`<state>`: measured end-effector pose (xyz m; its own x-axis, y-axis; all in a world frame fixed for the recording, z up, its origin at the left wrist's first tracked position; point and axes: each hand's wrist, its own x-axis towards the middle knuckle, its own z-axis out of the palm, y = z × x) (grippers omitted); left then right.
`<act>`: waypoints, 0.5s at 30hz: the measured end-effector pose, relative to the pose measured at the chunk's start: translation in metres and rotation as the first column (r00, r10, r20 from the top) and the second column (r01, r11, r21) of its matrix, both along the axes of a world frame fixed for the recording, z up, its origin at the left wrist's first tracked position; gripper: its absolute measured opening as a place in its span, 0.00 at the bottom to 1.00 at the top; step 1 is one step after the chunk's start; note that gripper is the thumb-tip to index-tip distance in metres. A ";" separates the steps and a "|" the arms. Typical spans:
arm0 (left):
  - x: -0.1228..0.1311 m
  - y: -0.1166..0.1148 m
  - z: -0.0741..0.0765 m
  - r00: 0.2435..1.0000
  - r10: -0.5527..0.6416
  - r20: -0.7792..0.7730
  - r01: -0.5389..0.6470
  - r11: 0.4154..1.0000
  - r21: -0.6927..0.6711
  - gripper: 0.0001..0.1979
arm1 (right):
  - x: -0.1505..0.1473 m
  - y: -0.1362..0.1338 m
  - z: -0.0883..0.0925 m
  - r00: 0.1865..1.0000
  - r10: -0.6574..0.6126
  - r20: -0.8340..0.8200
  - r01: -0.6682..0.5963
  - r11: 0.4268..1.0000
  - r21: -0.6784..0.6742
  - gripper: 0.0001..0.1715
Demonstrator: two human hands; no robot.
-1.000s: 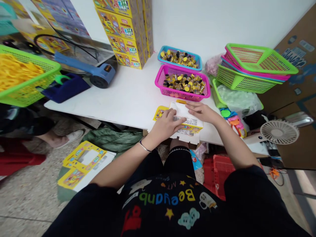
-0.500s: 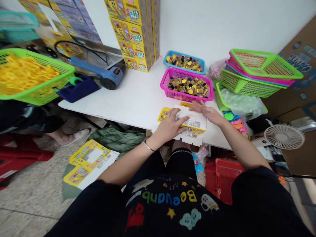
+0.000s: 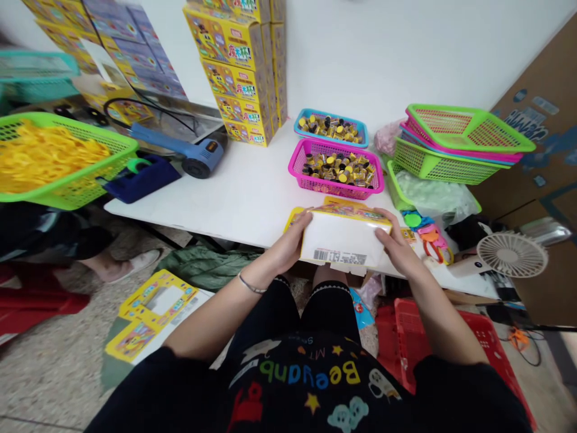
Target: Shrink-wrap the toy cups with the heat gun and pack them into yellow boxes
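A partly folded cardboard box (image 3: 345, 236) is held at the table's front edge, its white side with a printed barcode facing me. Yellow printed flaps show along its far side and at its left end. My left hand (image 3: 291, 243) grips the left end, fingers on the far side out of sight. At the right end, my right hand (image 3: 394, 243) closes on the box with the thumb on the white face. Just beyond it, a pink basket (image 3: 296, 171) holds many small yellow and black capped containers. A blue basket (image 3: 365, 133) behind it holds similar ones.
Yellow boxes (image 3: 246, 90) stand stacked at the back. A blue heat gun (image 3: 202, 157) and a tape dispenser (image 3: 142, 180) lie left, near a green basket (image 3: 76, 186) of yellow pieces. Stacked baskets (image 3: 469, 129) and a fan (image 3: 511, 255) are at right. Flat box blanks (image 3: 157, 307) lie lower left.
The box has been tipped up so its white barcode side faces me. My right hand moved from above it to grip its right end; my left hand shifted to the left end.
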<state>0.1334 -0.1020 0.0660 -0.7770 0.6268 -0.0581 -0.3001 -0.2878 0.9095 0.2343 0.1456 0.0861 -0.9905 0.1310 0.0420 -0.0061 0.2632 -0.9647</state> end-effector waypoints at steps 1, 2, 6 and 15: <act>0.006 -0.005 0.004 0.992 0.028 -0.125 -0.028 1.000 0.007 0.31 | 0.004 0.000 0.005 0.991 0.009 -0.130 -0.001 0.998 0.056 0.50; 0.009 -0.011 0.007 0.964 0.048 -0.260 -0.052 0.999 -0.009 0.31 | 0.008 0.002 0.009 0.966 0.030 -0.257 0.001 0.993 0.117 0.56; -0.014 -0.026 0.012 0.716 0.075 -0.694 -0.202 0.974 -0.104 0.29 | -0.006 0.022 0.005 0.797 0.154 -0.583 0.082 0.930 0.358 0.79; -0.137 -0.029 -0.046 0.154 -0.019 -0.988 -0.343 0.936 -0.072 0.62 | -0.117 0.059 -0.063 0.729 0.488 -0.479 -0.010 0.708 0.706 0.81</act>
<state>-0.0038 -0.1310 0.0201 -0.3887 0.5816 0.7146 0.8952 0.0548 0.4424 0.1175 0.2041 0.0236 -0.6952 -0.4123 0.5888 -0.6669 0.6756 -0.3144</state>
